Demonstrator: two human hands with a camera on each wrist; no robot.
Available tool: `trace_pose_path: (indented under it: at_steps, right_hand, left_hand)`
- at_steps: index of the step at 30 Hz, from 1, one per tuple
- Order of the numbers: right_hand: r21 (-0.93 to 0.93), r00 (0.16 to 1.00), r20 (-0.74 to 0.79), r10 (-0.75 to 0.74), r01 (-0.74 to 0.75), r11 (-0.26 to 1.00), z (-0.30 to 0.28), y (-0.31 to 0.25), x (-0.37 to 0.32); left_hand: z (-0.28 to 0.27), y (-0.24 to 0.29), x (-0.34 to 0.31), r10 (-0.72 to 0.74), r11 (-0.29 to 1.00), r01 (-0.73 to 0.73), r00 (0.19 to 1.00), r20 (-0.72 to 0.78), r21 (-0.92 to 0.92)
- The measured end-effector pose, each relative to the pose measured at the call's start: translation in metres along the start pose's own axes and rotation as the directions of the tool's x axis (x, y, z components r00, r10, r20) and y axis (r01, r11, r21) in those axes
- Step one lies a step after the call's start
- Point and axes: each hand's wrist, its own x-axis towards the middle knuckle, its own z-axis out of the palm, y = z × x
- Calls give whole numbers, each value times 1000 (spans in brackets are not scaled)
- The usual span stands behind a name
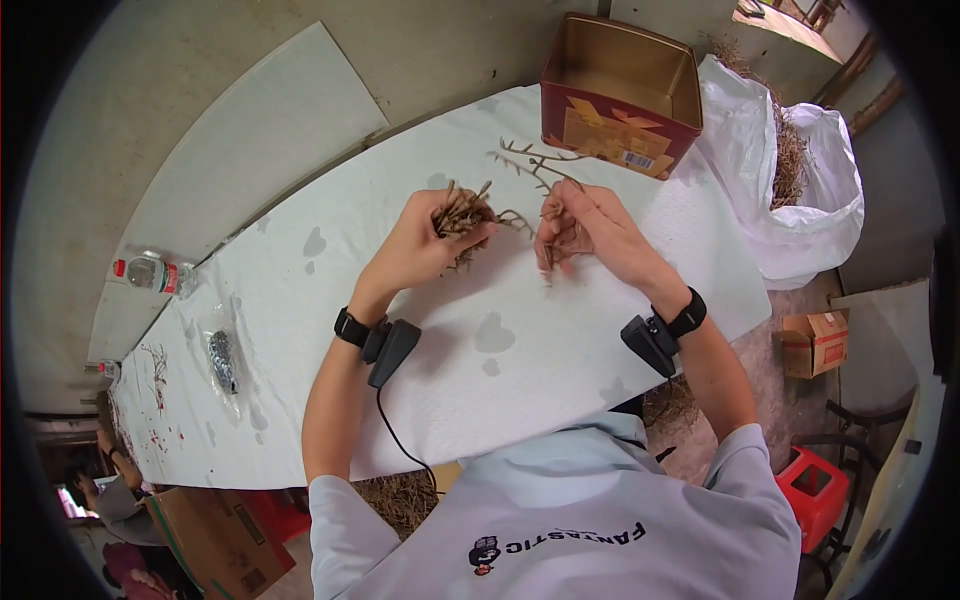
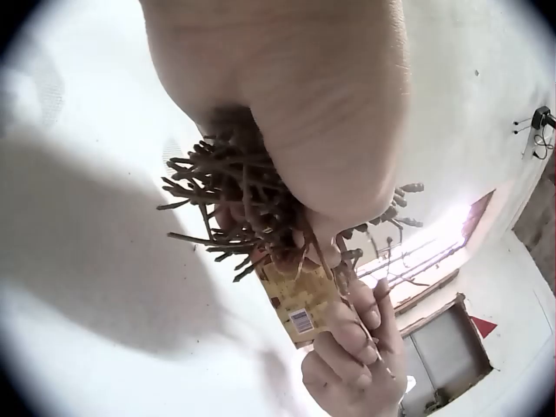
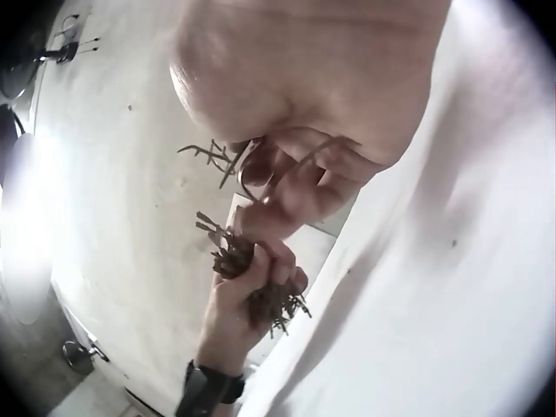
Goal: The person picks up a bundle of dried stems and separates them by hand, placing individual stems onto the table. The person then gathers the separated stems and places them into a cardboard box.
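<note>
My left hand (image 1: 415,248) grips a bundle of dry brown twigs (image 1: 462,212) over the white-covered table, and their cut ends poke out on both sides of the fingers. Just to the right, my right hand (image 1: 608,238) pinches a thin branching twig (image 1: 541,160) between thumb and fingers. Its forked tips point up and left, towards the tin box. Another thin twig end sticks out of the bundle towards the right hand. In the right wrist view, the twig (image 3: 213,156) shows beside the curled fingers, with the bundle (image 3: 234,261) in the left hand beyond.
A red and gold tin box (image 1: 620,140) stands open at the table's back edge. Right of it, a white sack (image 1: 825,225) holds more dry twigs. A plastic bottle (image 1: 150,273) and a clear bag with a dark item (image 1: 222,360) lie at left on the tablecloth (image 1: 480,400).
</note>
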Motion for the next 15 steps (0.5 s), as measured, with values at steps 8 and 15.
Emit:
trace_pose_path:
  at_steps: [8, 15]
  right_hand:
    - [30, 932, 16, 362, -362, 932, 13, -8, -8]
    - [351, 963, -24, 270, -245, 904, -13, -10, -43]
  left_hand:
    - [-44, -16, 0, 331, 694, -250, 944, 8, 675]
    - [-127, -46, -23, 195, 836, 126, 842, -504, 534]
